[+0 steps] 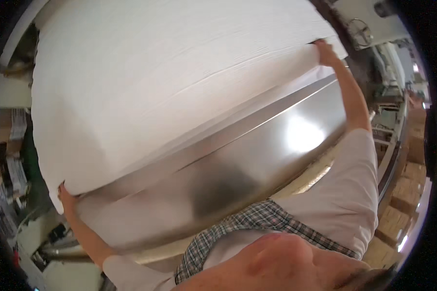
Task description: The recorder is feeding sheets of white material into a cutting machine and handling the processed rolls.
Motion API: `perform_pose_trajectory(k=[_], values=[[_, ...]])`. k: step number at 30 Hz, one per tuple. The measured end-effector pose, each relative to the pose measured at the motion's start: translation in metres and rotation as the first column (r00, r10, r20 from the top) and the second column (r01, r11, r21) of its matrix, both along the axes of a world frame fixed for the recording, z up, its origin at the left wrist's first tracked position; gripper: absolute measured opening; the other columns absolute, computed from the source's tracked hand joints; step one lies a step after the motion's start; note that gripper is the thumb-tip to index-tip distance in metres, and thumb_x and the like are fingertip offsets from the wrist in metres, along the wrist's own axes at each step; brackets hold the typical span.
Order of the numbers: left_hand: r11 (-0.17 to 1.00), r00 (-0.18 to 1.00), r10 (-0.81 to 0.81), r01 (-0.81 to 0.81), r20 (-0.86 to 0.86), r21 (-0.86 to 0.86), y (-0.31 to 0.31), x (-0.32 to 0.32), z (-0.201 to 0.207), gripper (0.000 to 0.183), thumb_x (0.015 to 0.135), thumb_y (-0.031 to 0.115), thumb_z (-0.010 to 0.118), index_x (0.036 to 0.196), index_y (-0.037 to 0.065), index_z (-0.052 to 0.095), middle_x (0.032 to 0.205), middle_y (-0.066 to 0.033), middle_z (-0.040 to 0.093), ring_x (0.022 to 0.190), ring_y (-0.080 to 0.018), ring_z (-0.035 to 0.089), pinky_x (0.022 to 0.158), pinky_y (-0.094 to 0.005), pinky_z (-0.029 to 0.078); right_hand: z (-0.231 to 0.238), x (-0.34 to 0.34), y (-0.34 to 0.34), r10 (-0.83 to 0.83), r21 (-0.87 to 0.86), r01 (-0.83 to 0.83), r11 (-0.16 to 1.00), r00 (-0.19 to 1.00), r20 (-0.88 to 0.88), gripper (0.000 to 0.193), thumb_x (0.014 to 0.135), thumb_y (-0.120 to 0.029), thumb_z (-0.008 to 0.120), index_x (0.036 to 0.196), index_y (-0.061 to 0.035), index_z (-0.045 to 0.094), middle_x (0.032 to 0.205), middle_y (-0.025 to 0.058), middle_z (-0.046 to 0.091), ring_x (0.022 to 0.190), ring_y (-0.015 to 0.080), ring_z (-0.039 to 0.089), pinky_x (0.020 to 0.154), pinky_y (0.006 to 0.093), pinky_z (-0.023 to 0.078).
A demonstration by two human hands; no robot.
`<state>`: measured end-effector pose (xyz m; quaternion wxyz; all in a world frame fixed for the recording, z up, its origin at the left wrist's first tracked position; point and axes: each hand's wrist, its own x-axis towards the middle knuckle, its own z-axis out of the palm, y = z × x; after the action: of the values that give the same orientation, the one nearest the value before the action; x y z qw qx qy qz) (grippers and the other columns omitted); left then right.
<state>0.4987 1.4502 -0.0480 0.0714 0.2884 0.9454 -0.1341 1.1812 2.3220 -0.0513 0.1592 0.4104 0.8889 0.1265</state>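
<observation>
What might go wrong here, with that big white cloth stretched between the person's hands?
Two things, perhaps. The white cloth is gripped by the left hand and right hand, wide apart; if either grip loosened, that side might slip or sag toward the shiny metal surface. Also, creases already run across the cloth toward the right hand, so uneven pulling could deepen them.

A workshop, shown by the handwheel (360,32), metal surface (257,155) and boxes (406,194).

Glare on metal (228,160) — outer view perhaps blurred
</observation>
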Motion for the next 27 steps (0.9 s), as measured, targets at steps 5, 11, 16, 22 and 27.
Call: perform_pose_trajectory(k=[5, 11, 16, 22, 27], values=[[0.944, 0.975, -0.195, 0.215, -0.104, 0.249, -0.016, 0.006, -0.012, 0.046, 0.079, 0.020, 0.055, 0.123, 0.011, 0.044, 0.124, -0.0123, 0.048, 0.118, -0.0343, 0.039, 0.095, -0.0483, 0.029, -0.020, 0.041, 0.011, 0.350, 0.170, -0.312, 0.935, 0.894, -0.279, 0.063, 0.063, -0.013, 0.069, 0.121, -0.0066, 0.044, 0.122, 0.0158, 0.048, 0.117, 0.0321, 0.042, 0.098, 0.0420, 0.031], [0.986, 0.926, -0.044, 0.100, -0.375, 0.131, -0.004, 0.018, 0.011, 0.063, 0.064, 0.021, 0.069, 0.121, 0.014, 0.044, 0.127, -0.0138, 0.045, 0.122, -0.0308, 0.037, 0.096, -0.0531, 0.026, 0.033, 0.061, 0.045, 0.455, 0.415, -0.311, 0.855, 0.834, -0.313, 0.049, 0.070, -0.005, 0.061, 0.117, -0.0057, 0.048, 0.120, 0.0183, 0.049, 0.111, 0.0350, 0.047, 0.095, 0.0414, 0.038], [0.880, 0.947, -0.055, 0.196, -0.316, 0.433, -0.013, 0.019, 0.071, 0.053, 0.067, 0.023, 0.067, 0.115, 0.007, 0.049, 0.115, -0.0195, 0.052, 0.109, -0.0369, 0.045, 0.090, -0.0461, 0.035, 0.090, 0.096, 0.069, 0.259, 0.377, -0.113, 0.919, 0.895, -0.364, 0.054, 0.073, -0.010, 0.061, 0.124, -0.0062, 0.043, 0.127, 0.0167, 0.044, 0.118, 0.0339, 0.040, 0.097, 0.0409, 0.036], [0.914, 0.927, -0.002, 0.155, -0.376, 0.376, -0.067, 0.058, 0.122, 0.049, 0.072, 0.020, 0.063, 0.115, 0.001, 0.048, 0.116, -0.0229, 0.051, 0.109, -0.0413, 0.044, 0.091, -0.0451, 0.035, 0.106, 0.159, 0.034, 0.419, 0.434, -0.248, 0.866, 0.833, -0.360, 0.057, 0.075, -0.005, 0.055, 0.129, -0.0061, 0.038, 0.130, 0.0195, 0.041, 0.121, 0.0340, 0.038, 0.100, 0.0402, 0.033], [0.948, 0.960, 0.041, 0.051, -0.278, 0.314, -0.114, 0.131, 0.076, 0.055, 0.070, 0.018, 0.064, 0.120, 0.004, 0.045, 0.124, -0.0231, 0.044, 0.118, -0.0383, 0.037, 0.100, -0.0463, 0.025, 0.055, 0.204, -0.048, 0.424, 0.352, -0.305, 0.885, 0.841, -0.336, 0.054, 0.072, -0.005, 0.059, 0.124, -0.0071, 0.044, 0.129, 0.0196, 0.040, 0.118, 0.0353, 0.040, 0.097, 0.0437, 0.036]])
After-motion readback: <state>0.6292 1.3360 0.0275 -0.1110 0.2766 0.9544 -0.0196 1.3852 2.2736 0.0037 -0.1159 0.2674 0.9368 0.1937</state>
